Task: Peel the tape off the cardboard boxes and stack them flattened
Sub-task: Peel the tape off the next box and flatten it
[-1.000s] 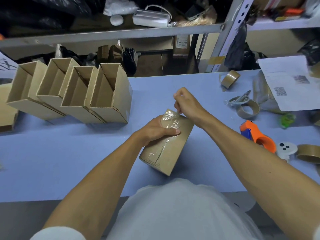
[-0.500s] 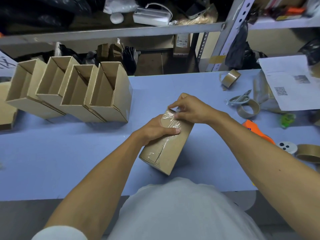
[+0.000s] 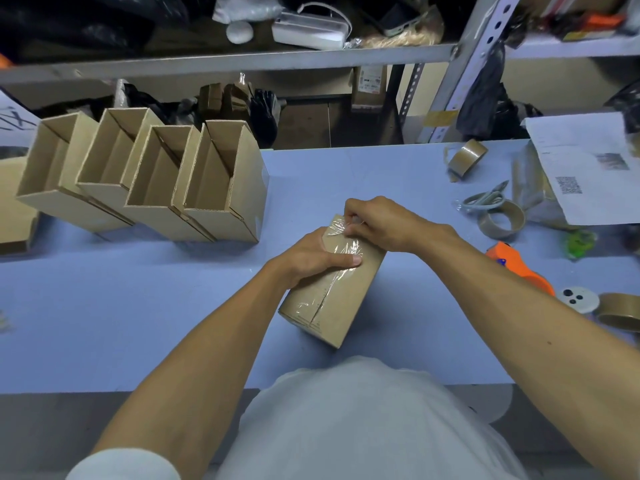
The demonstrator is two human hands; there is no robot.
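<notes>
Cardboard box [image 3: 341, 299] lying flat near the front edge of the blue worktop [image 3: 138, 306], long side angled away, sealed along its top seam with clear tape [image 3: 341, 251]. Left hand [image 3: 311, 259] clamped over the box's near-left side, fingers wrapped down the far side, thumb pressed flat on top across the tape. Right hand [image 3: 377, 221] sitting at the box's far end, fingers [image 3: 353, 220] curled in tight and pinching the crinkled tape end right at the corner. Tape looking wrinkled and partly lifted up there, flatter further down toward the near end.

Left of the box and further back: row of four open boxes [image 3: 145, 178], tipped on their sides, leaning one against the next, openings facing up. Another flat bit of cardboard [image 3: 14, 206] just left of that row, cut off by the frame edge.

Right of the box: brown tape roll [image 3: 500, 220] with grey scissors [image 3: 485, 199] just behind it, orange tape dispenser [image 3: 519, 271] partly hidden behind the right forearm, another roll [image 3: 620, 311] at the far right edge. Further back, one more brown tape roll [image 3: 467, 157] standing on edge, and printed paper with a QR code [image 3: 585, 168] over to its right. Cluttered metal shelf [image 3: 242, 58] running behind the whole worktop.
</notes>
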